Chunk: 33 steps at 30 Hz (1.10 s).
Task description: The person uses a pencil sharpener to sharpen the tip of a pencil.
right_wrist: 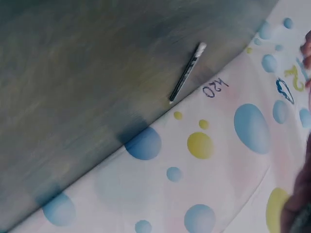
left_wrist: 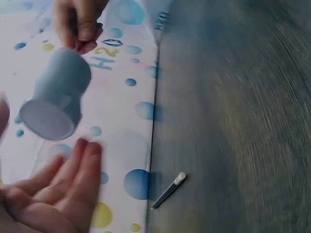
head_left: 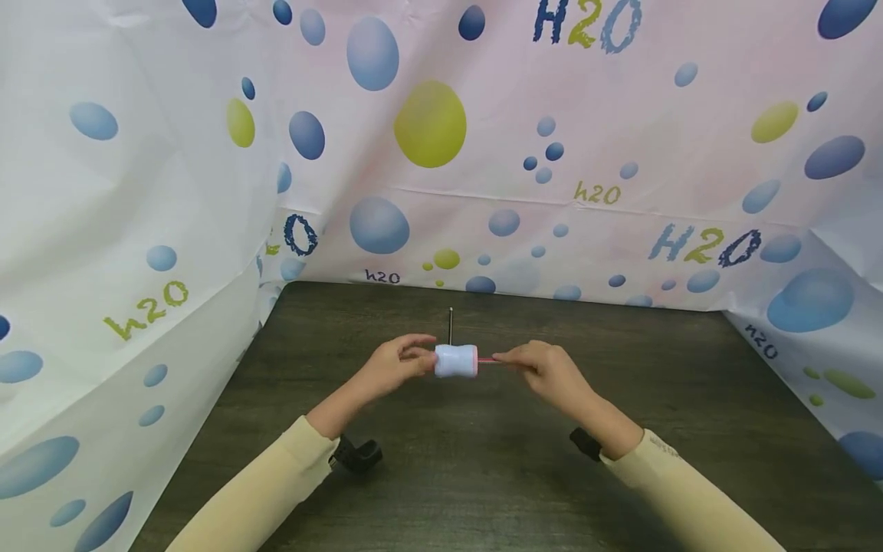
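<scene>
Cream sleeves [head_left: 251,487] run up from the bottom edge along both my forearms, with black gear [head_left: 360,457] strapped under each wrist. Beyond them, between my hands, is a pale blue cylinder [head_left: 455,361], raised in front of me above the table [head_left: 476,460]. Its long axis lies crosswise, left to right: the plain, flat round end faces my left hand [head_left: 393,366], and the pink-rimmed end points at my right hand [head_left: 552,376]. On that same line a thin pink rod [head_left: 489,360] juts from the rim, and my right thumb and fingers pinch its outer part. My left fingers are spread, lightly bent, beside the flat end; whether any of them touches it I cannot tell.

Just past the cylinder, a slim dark stick [head_left: 451,326] with a white end lies on the table, pointing away from me towards the back sheet [head_left: 497,92]. From my head the cylinder hides the stick's near end.

Smooth and matt, the cylinder narrows at its middle and flares at both ends. Dark, streaky wood grain covers the tabletop; the white sheet is creased, printed with blue and lime drops and "H2O" lettering.
</scene>
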Motion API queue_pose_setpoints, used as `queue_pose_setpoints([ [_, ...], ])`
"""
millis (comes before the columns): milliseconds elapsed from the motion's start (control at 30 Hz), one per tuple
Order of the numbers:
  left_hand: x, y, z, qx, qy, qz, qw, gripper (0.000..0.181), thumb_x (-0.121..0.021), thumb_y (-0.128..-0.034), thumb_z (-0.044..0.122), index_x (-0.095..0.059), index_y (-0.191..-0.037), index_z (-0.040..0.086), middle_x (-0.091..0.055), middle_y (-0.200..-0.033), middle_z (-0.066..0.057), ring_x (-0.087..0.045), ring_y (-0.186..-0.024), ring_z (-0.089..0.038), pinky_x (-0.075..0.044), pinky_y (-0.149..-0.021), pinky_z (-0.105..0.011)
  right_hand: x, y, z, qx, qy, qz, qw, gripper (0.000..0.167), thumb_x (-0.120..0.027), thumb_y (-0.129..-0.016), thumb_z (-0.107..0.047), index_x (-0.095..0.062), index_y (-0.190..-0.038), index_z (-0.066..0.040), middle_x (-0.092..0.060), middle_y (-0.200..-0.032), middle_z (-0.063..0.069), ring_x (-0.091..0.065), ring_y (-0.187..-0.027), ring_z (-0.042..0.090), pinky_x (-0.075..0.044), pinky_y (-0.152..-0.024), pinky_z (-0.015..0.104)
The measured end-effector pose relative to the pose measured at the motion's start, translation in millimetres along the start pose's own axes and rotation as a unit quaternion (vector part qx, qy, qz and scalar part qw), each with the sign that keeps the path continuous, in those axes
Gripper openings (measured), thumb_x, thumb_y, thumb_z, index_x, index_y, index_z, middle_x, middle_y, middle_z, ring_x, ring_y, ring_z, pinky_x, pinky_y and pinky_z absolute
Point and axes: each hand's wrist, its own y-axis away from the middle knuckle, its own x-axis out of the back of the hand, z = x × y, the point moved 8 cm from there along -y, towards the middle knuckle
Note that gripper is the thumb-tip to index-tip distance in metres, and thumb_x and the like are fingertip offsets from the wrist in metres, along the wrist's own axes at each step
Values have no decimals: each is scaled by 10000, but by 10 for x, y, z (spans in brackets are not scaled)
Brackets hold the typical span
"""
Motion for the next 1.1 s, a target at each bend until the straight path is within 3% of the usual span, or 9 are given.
queue_pose_setpoints([
  [167,-55,17,-185,943,224,-296,9949,603,-479,-1086,427,-626,-1302,-116,-762,-1075,-245,-757,-849,-140,-639,-896,-399,40,93,-209,1356,1121,1074,9785,415,-757,-710,222,-814,-1021,-47,-777,-874,65,-678,-772,183,-605,-667,319],
  [300,-106,20,-195,848,178,-482,9951,553,-554,-1064,363,-627,-1294,-135,-769,-1059,-249,-759,-818,-117,-647,-865,-388,-4,151,-229,1643,1144,1230,9720,437,-771,-659,243,-817,-985,-43,-772,-842,58,-641,-716,153,-560,-608,255],
  [467,-106,18,-155,391,-228,-204,9988,490,-641,-1027,254,-612,-1313,-143,-728,-1190,-285,-771,-992,-261,-629,-919,-449,-53,177,-175,1227,926,880,9842,381,-761,-715,208,-815,-1011,-25,-793,-855,74,-686,-717,167,-579,-619,249],
  [600,-102,41,-44,-285,-806,184,9962,472,-738,-949,141,-618,-1333,-105,-710,-1246,-273,-732,-1112,-331,-636,-896,-394,-150,140,37,-125,-371,-378,9985,266,-688,-879,107,-789,-1100,-2,-804,-952,143,-723,-737,141,-553,-599,219],
  [733,-144,126,173,-1465,-2149,550,9640,531,-841,-829,132,-673,-1314,-6,-745,-1216,-191,-738,-1096,-304,-627,-896,-414,-324,193,310,-1944,-2639,-1871,9260,280,-593,-1006,-32,-694,-1233,99,-766,-851,91,-514,-571,46,-386,-528,203],
  [800,-181,181,256,-1953,-2642,673,9421,555,-864,-786,135,-686,-1298,17,-746,-1218,-164,-737,-1092,-298,-613,-918,-452,-376,229,386,-2439,-3297,-2354,8811,341,-571,-1024,-62,-632,-1284,149,-712,-786,-5,-435,-555,28,-336,-530,218],
  [867,-205,206,285,-2141,-2710,686,9360,558,-871,-779,131,-681,-1292,24,-734,-1231,-159,-729,-1100,-305,-606,-932,-473,-381,232,423,-2566,-3566,-2596,8600,376,-566,-1030,-74,-594,-1313,171,-675,-774,-89,-408,-555,41,-315,-537,223],
  [967,-198,166,230,-1809,-2051,502,9606,618,-865,-811,135,-606,-1361,21,-664,-1339,-179,-678,-1195,-336,-583,-1003,-469,-335,165,436,-2350,-3408,-2527,8745,359,-580,-1022,-66,-611,-1298,161,-685,-788,-79,-416,-567,44,-353,-552,227],
  [1100,-153,45,41,-654,-630,199,9957,663,-737,-961,290,-464,-1483,-14,-593,-1417,-250,-631,-1268,-386,-567,-1049,-450,-222,64,399,-1992,-2537,-1863,9281,280,-627,-999,-59,-704,-1231,75,-767,-895,108,-503,-652,15,-413,-590,222],
])
